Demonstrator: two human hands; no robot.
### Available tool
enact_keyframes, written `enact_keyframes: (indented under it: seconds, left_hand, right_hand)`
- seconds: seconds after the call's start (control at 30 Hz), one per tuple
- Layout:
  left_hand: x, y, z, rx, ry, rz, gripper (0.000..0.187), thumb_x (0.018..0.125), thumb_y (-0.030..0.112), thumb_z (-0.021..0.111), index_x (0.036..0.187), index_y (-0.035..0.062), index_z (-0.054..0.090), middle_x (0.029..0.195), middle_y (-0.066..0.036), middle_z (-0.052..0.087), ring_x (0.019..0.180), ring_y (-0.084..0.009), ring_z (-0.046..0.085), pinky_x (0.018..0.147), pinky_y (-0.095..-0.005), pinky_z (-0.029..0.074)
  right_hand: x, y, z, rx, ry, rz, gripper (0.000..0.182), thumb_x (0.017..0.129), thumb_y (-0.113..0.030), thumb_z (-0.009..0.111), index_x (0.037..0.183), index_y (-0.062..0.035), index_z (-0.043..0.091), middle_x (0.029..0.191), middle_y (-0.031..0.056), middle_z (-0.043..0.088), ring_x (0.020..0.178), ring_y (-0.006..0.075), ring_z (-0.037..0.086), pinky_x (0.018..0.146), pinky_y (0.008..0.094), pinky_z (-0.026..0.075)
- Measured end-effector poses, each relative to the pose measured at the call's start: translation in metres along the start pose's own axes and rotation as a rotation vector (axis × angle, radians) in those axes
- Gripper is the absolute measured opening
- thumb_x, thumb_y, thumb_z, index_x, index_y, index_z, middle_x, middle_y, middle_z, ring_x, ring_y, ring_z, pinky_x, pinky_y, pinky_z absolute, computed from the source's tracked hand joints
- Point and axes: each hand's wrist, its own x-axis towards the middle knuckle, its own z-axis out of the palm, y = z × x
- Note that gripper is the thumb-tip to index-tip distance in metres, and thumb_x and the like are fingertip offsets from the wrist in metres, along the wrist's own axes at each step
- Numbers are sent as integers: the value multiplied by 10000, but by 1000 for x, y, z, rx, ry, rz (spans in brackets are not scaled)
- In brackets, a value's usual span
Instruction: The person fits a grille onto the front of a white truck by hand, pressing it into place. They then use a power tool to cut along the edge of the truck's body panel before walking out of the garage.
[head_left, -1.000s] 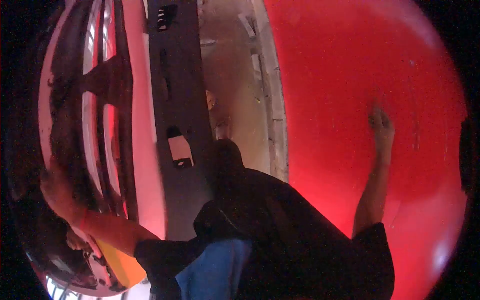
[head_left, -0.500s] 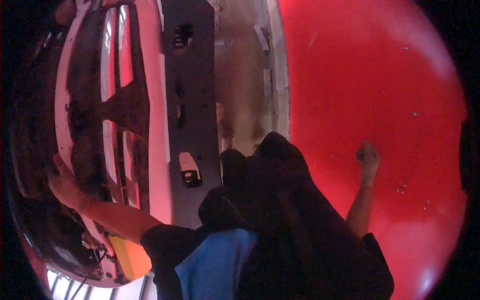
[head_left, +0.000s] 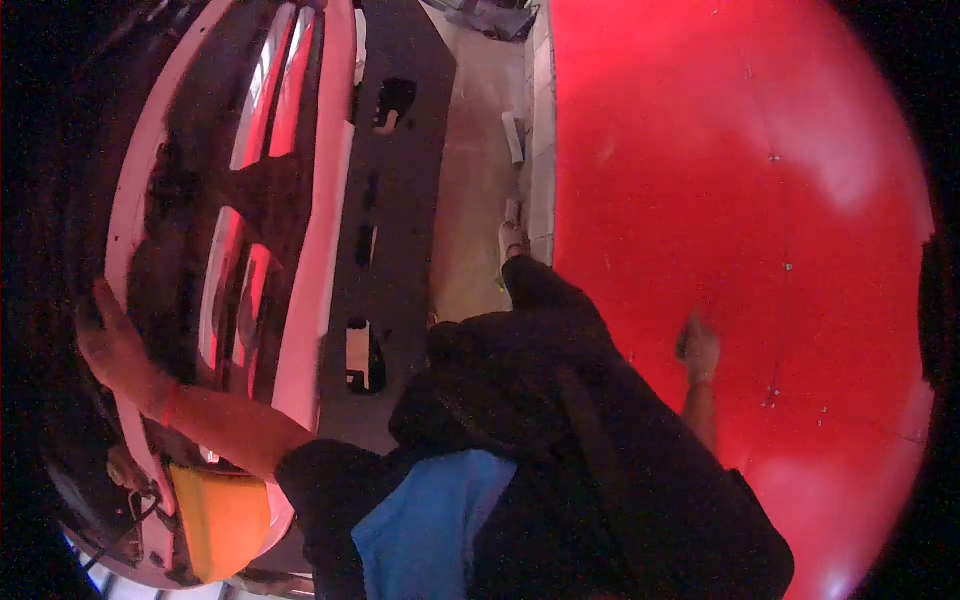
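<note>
On the left, my left hand rests with fingers spread against a pale pink-lit frame edge of a large dark, glossy vehicle-like body. To the right my right hand hangs in front of a red wall-like surface, its fingers curled in. A dark patch shows at those curled fingers, blurred, and I cannot tell what it is. My dark clothing and a blue cloth fill the lower middle.
Beside the dark body runs a grey panel with cut-out holes. A narrow strip of floor lies between it and the red surface, with my shoe on it. An orange piece sits lower left. Small fittings dot the red surface.
The view has shifted along the aisle, and a foot has come forward onto the floor strip. My right hand has moved lower and left; my left hand stays by the frame edge.
</note>
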Motion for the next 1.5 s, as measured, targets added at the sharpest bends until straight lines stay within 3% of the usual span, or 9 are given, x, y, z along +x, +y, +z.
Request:
enact_keyframes:
  seconds: [0.2,0.4,0.6,0.67,0.77,0.83,0.93,1.17,1.5]
  left_hand:
    - [8,2,3,24,-33,1,682,983,599,517,1385,59,628,1391,-191,624,1275,-394,583,1067,-466,445]
    - [18,15,24,243,2,166,682,963,598,550,1363,54,647,1355,-200,647,1244,-402,602,1058,-476,449]
    - [5,99,22,156,-254,-203,796,912,633,619,1302,-60,643,1261,-264,678,1172,-455,630,1012,-502,462]
    - [23,70,40,160,-241,-171,777,919,610,622,1267,-84,647,1245,-291,674,1161,-460,630,1004,-503,463]
    - [9,48,39,234,-129,182,736,927,593,625,1242,-72,656,1212,-298,679,1118,-445,650,969,-514,487]
    - [9,25,47,426,-93,332,695,949,598,582,1260,-20,646,1234,-284,662,1137,-443,635,968,-515,497]
    - [14,-17,45,766,-106,378,637,981,606,518,1287,59,630,1266,-264,637,1164,-438,611,965,-516,512]
    - [2,28,22,627,-245,162,664,999,608,474,1370,68,579,1397,-247,564,1331,-423,497,1065,-514,445]
    - [-5,47,11,450,-327,-105,674,996,536,549,1412,7,526,1393,-252,543,1333,-420,499,1120,-449,395]
  right_hand:
    - [32,37,17,-15,-10,53,482,1023,-481,569,680,-146,521,536,5,478,413,140,463,397,342,367]
    - [97,102,43,-820,-116,-494,295,951,-325,644,1147,-105,651,835,147,684,730,361,666,607,499,543]
    - [106,69,101,-687,-219,-380,322,905,-231,674,1199,-100,672,936,199,695,809,393,682,674,524,560]
    - [111,60,122,-862,-12,-724,363,1015,-396,541,917,-73,675,830,106,657,695,250,621,580,383,457]
    - [169,76,164,-617,-261,-603,306,1012,-339,575,996,-52,679,877,120,662,744,266,634,616,397,492]
    - [198,36,193,-768,-185,-1019,265,998,-285,633,1105,-47,681,924,176,703,758,336,676,664,464,557]
    - [227,-70,281,270,-677,-54,378,1017,-329,626,1149,22,675,975,120,729,753,237,663,664,398,540]
    - [141,-338,472,221,-906,-913,463,982,-290,679,1340,0,635,1301,177,685,1182,279,655,1029,370,496]
    - [-114,-461,631,597,-609,-1139,602,932,-463,651,1357,-40,606,1459,220,541,1373,446,462,1200,566,276]
